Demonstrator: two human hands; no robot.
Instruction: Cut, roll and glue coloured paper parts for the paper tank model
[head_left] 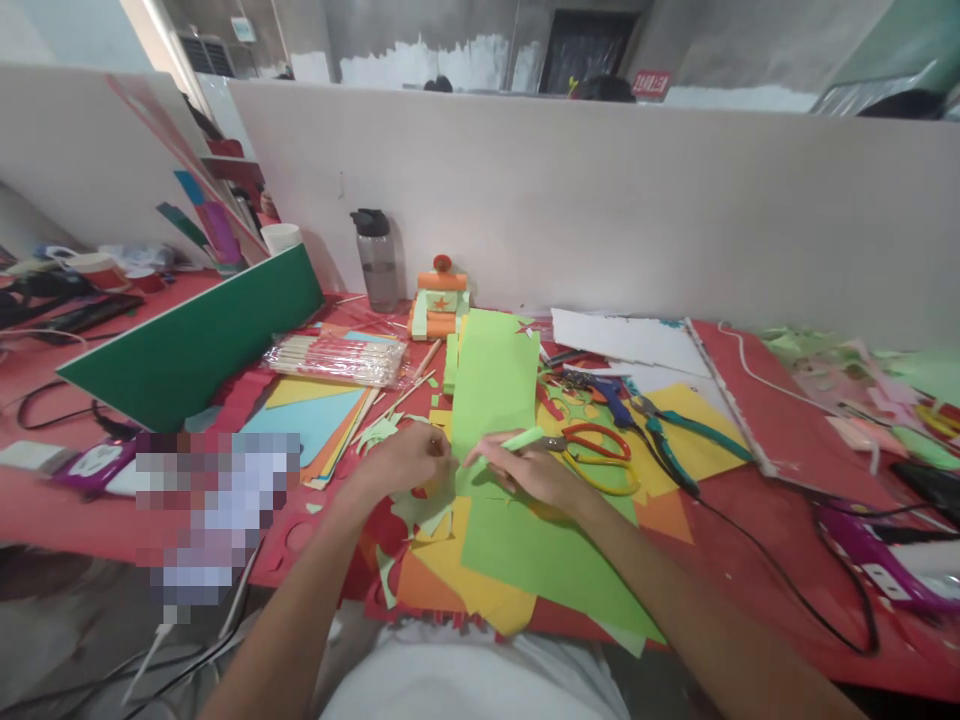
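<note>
My left hand (pixel 411 460) is curled closed at the left edge of a long green paper sheet (pixel 495 380); whatever its fingers may grip is hidden. Over the same sheet, my right hand (pixel 529 472) is closed around a pale green pen-like stick (pixel 523 440), with its index finger pointing left. Just beyond that hand lie scissors (pixel 600 442) with red and yellow handles. Beneath the hands spread another green sheet (pixel 555 560) and yellow paper (pixel 480 575). Green scraps (pixel 420 510) with cut-outs lie by my left hand.
An orange and green paper model (pixel 440 305) and a water bottle (pixel 376 265) stand at the back. Bagged sticks (pixel 337 358) are left, near a green board (pixel 202 335). Teal-handled pliers (pixel 667 450) and a black cable (pixel 780 580) lie right. A white partition (pixel 600 200) rises behind.
</note>
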